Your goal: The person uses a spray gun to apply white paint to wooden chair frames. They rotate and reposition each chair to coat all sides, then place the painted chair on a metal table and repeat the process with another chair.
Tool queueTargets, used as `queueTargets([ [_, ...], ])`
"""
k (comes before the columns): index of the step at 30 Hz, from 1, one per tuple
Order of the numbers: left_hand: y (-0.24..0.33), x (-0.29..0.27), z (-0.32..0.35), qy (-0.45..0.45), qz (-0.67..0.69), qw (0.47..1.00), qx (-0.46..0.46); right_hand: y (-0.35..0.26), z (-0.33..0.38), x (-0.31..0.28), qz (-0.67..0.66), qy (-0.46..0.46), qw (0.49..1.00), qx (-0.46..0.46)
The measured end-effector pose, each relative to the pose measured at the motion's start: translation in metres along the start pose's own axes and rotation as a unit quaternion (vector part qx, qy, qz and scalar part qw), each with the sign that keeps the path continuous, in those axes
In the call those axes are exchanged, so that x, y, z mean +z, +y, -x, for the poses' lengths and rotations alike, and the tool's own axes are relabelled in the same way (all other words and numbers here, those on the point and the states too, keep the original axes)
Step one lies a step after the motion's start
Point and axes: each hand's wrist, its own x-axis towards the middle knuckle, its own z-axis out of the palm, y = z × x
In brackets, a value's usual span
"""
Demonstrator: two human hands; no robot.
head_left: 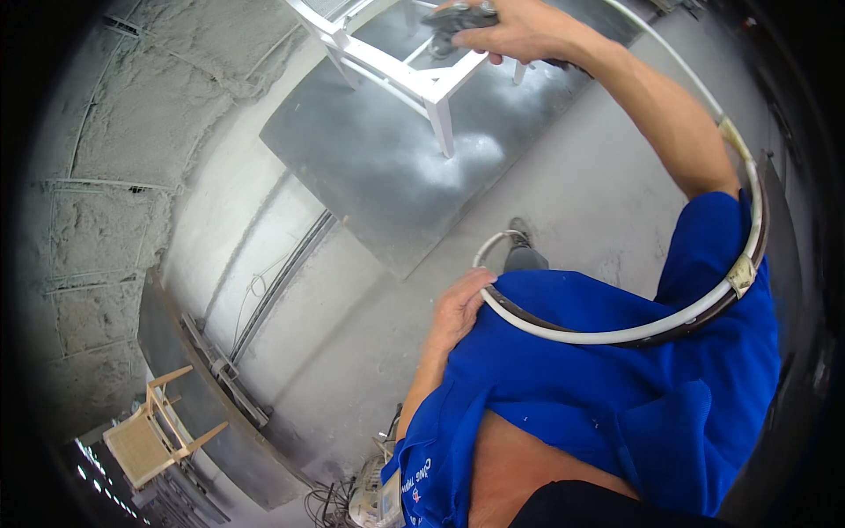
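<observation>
My right hand [528, 33] reaches out at the top, fingers wrapped round a dark spray gun [462, 18]. The gun is held close above a white-coated chair frame [437, 84] with legs and rails. Part of that frame runs out of the picture at the top. It stands on a dark grey board [348, 167] with whitish patches of paint around one leg. At my waist, my left hand [459, 306] is closed on a pale hose [607, 336]. The hose, taped to a darker one, loops across my blue shirt and up past my right arm.
At lower left, a bare wooden chair with a woven seat [139, 449] is beside a long dark panel [211, 378]. A metal rail [282, 282] lies along the floor. Tangled cables [327, 503] are near the bottom. My shoe [519, 231] is below the board's edge.
</observation>
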Motion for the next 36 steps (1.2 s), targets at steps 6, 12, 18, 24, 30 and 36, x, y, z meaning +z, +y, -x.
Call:
queueTargets([
  [6,0.009,-0.08,0.034,0.062,-0.072,0.992,0.086,0.033,0.077,0.089,0.061,0.132,0.989,0.012],
  [12,0.015,-0.166,0.047,0.041,-0.136,0.989,0.051,0.056,0.109,0.223,-0.055,0.192,0.941,0.272],
  [18,0.027,-0.257,0.051,0.059,-0.177,0.982,0.01,0.082,0.024,0.341,-0.15,0.47,0.824,0.277],
  [24,0.048,-0.351,0.063,0.099,-0.222,0.968,-0.06,0.057,-0.112,0.376,-0.285,0.481,0.795,0.236],
  [30,0.05,-0.4,0.07,0.148,-0.131,0.97,-0.14,0.035,-0.212,0.418,-0.463,0.516,0.686,0.22],
  [36,0.033,-0.468,0.063,0.096,-0.098,0.979,-0.151,0.078,-0.288,0.485,-0.476,0.55,0.584,0.359],
])
